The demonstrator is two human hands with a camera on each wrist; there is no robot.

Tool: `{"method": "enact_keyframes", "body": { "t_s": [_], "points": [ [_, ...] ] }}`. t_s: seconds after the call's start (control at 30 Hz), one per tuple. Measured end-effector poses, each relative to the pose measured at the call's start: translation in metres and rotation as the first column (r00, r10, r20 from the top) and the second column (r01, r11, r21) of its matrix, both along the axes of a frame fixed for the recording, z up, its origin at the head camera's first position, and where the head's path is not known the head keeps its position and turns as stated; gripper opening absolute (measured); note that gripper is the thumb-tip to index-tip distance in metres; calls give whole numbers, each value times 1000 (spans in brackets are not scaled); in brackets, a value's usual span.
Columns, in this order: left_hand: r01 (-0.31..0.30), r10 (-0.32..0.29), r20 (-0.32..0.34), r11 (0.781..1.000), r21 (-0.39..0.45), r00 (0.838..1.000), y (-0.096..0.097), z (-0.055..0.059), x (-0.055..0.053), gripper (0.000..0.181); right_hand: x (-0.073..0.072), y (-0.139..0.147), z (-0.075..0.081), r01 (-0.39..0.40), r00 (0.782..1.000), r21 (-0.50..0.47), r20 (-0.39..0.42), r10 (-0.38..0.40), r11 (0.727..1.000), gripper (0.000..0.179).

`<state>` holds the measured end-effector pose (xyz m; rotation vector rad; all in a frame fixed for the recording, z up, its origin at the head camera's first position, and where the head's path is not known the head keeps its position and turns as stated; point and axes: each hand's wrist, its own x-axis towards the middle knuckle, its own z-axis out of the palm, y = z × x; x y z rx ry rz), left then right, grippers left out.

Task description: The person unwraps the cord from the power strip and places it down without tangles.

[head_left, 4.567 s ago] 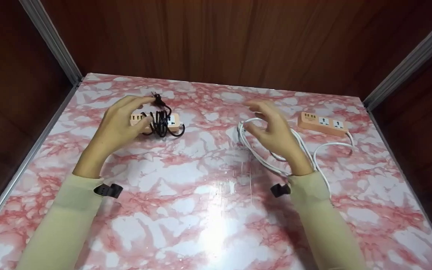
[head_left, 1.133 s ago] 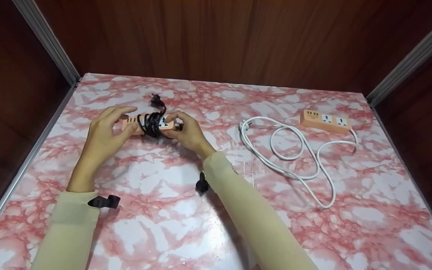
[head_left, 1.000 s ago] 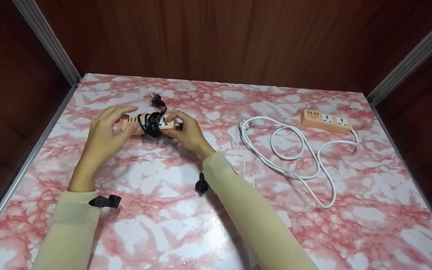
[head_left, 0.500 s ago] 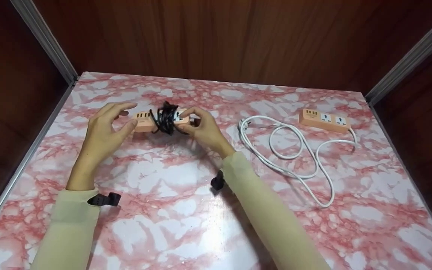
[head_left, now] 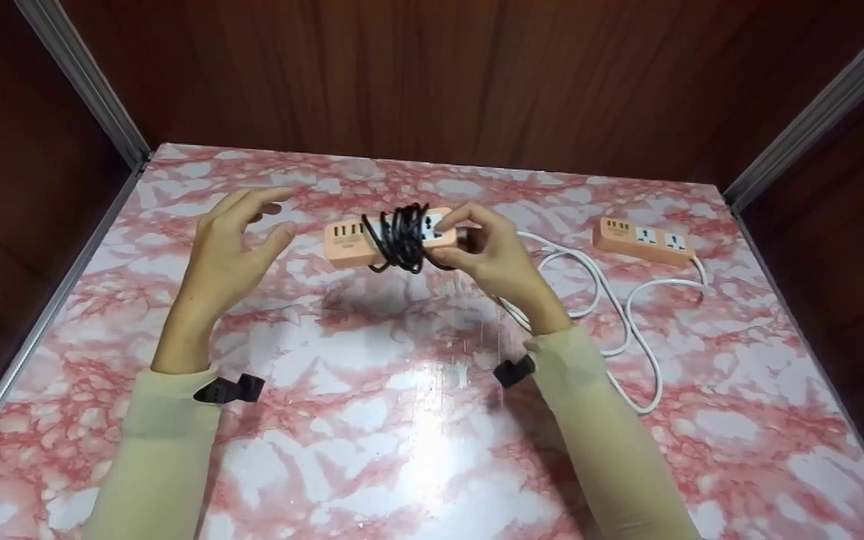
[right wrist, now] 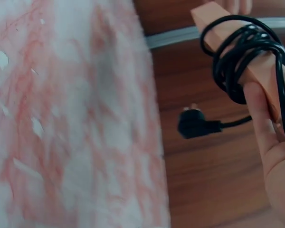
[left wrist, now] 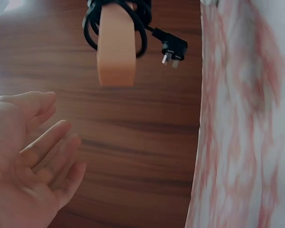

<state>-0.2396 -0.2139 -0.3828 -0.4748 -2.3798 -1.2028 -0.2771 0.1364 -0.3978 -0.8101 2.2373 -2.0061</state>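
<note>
At upper centre, the cord-wrapped power strip (head_left: 353,244) could tip, the right hand (head_left: 505,262) pinching one end only, the left hand (head_left: 229,244) relaxed, empty.

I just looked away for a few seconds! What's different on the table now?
The right hand left the white cord, took hold of the black-corded power strip, lifted it and carried it rightward. The left hand is now apart from it. The other power strip stayed put.
</note>
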Motion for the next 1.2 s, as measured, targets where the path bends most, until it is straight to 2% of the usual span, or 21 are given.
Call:
{"method": "enact_keyframes", "body": {
  "t_s": [0.17, 0.37, 0.57, 0.73, 0.83, 1.0, 1.2],
  "points": [
    [56, -56, -13, 998, 38, 998, 17, 2, -3, 39, 18, 27, 12, -15, 1000, -3, -8, 15, 1000, 27],
    [113, -114, 6, 993, 40, 994, 36, 2, -5, 39, 33, 50, 15, -7, 1000, -16, 10, 7, 1000, 28],
    [173, -173, 37, 985, 13, 984, 47, -2, -6, 39, 40, 61, 17, -31, 999, -1, -20, 31, 1000, 29],
    [241, -237, 91, 970, -33, 967, 55, 2, -16, 39, 41, 67, 19, -85, 995, -7, -51, 85, 996, 30],
    [303, -293, 131, 951, -59, 947, 63, 8, -27, 39, 43, 72, 20, -113, 992, -11, -64, 112, 994, 29],
    [418, -394, 190, 901, -115, 899, 80, 15, -43, 38, 45, 77, 21, -152, 985, -15, -89, 150, 988, 27],
    [538, -493, 273, 834, -122, 826, 101, 7, -52, 37, 46, 76, 24, -220, 972, -5, -87, 218, 976, 27]
  ]
}}
